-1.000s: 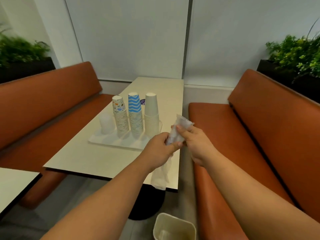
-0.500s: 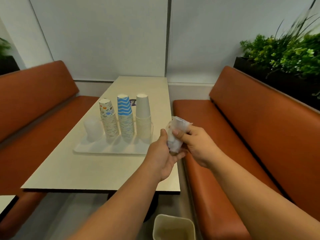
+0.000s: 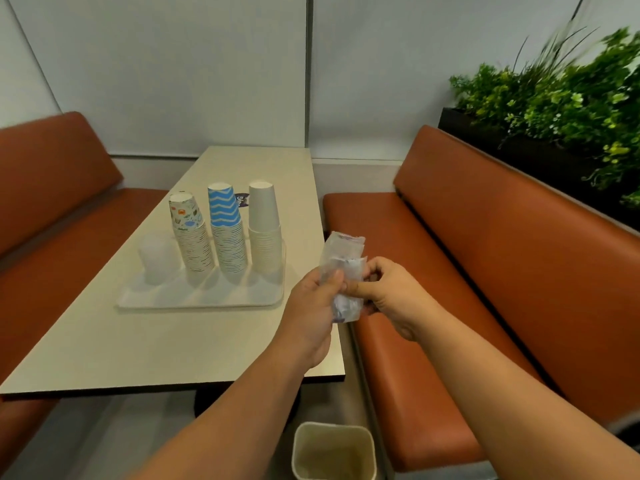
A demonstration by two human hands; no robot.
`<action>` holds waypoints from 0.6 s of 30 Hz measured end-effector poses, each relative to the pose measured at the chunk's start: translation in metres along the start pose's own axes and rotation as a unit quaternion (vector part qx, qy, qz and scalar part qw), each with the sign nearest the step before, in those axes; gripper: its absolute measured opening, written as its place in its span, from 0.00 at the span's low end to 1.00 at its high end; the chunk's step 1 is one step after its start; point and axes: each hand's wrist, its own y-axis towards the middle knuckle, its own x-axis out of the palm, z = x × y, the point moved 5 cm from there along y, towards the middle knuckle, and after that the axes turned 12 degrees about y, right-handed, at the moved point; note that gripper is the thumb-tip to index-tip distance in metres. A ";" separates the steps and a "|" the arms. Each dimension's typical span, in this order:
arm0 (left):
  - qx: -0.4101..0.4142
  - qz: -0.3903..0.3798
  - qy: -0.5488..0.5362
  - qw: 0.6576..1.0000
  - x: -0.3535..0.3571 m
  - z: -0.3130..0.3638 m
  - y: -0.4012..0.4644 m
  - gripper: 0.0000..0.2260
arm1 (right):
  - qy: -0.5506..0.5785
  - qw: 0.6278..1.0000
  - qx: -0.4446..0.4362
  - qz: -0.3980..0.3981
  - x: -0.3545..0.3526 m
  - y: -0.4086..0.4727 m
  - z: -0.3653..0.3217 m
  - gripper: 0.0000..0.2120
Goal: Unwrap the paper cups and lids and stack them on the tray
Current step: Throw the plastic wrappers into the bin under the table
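Item: crumpled plastic wrapper [image 3: 343, 271], gripped by both hands, left [image 3: 317, 299], right [image 3: 388, 292]. Advice: compact tightly, release over waste bin [image 3: 334, 450] at 6 o'clock; tray [image 3: 201, 299] at 10 o'clock.

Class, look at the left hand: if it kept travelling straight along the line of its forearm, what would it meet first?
The left hand already grips the crumpled plastic wrapper, so it meets that first. Beyond, probably the orange bench seat, though depth is unclear.
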 end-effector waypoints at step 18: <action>-0.337 0.014 0.156 0.928 0.047 -0.252 -0.039 0.12 | 0.067 0.957 0.276 -0.054 -0.111 -0.011 0.243 0.14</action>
